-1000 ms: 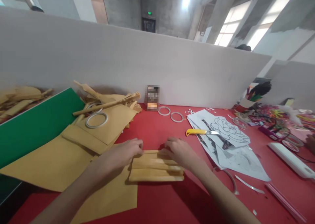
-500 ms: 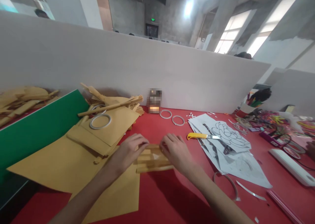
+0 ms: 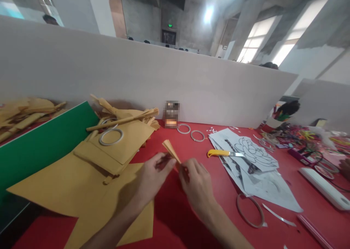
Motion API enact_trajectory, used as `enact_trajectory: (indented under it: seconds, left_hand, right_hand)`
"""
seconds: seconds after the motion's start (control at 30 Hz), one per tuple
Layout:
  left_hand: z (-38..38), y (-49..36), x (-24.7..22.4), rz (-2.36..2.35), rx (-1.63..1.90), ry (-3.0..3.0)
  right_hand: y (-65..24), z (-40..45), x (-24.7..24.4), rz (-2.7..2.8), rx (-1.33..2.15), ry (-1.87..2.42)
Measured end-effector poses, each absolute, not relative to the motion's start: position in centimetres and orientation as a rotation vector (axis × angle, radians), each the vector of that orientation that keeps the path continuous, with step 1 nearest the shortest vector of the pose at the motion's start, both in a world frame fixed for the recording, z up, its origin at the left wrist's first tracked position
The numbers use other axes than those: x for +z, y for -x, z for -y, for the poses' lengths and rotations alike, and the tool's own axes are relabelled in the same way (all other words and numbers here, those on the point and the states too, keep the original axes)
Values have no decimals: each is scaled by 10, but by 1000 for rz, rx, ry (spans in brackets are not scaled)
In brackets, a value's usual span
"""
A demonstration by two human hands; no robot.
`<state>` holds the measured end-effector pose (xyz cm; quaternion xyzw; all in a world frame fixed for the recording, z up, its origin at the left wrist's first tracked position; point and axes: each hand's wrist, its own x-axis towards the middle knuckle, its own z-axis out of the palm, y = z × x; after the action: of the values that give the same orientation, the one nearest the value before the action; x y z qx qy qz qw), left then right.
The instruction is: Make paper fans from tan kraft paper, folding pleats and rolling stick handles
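A narrow bundle of pleated brown kraft paper [image 3: 170,149] slants up between my two hands, its folds pressed together at the far end. My left hand [image 3: 157,178] is closed, thumb and fingers pinching the paper's left side. On the right side, my right hand [image 3: 195,179] curls its fingers around the lower part of the bundle, hiding its near end. Flat brown kraft paper sheets [image 3: 115,201] lie under and beside my left forearm. Right of my hands, a yellow utility knife [image 3: 220,153] rests with its blade across printed drawings.
Folded kraft paper and tape rolls [image 3: 111,137] lie left, near a green board [image 3: 49,132]. Two tape rolls [image 3: 197,135] sit ahead. Drawing sheets [image 3: 257,150], a brown ring [image 3: 250,210], a white long tool [image 3: 324,188] and a pen cup [image 3: 273,121] are right. A white partition [image 3: 153,74] stands behind.
The pleated paper, spread out low between both hands before, is now gathered into a narrow bundle and tilted upward. My hands have shifted and turned around it.
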<state>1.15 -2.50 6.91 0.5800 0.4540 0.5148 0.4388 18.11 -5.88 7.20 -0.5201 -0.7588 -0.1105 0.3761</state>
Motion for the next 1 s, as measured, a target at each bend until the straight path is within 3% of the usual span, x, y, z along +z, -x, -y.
enact_trajectory:
  seconds: [0.1,0.33,0.53,0.6,1.0]
  left_hand:
    - [27,-19,66,-1095,1251,-1370]
    - [25,2,69,-981,1003,-1441]
    - [41,-2,57,-946,830,-1447]
    - [43,-5,53,-942,832,-1401]
    - [45,-11,43,-967,826,-1198]
  right_hand:
    - [-168,64,68,2091,-420,1206]
    - [-190,58,94,1808,-89,1222]
    - [-217,30,98,1856,921,1246]
    - [-219,26,88,1782,1106,1245]
    - [-219,31,68,1668,1371,1236]
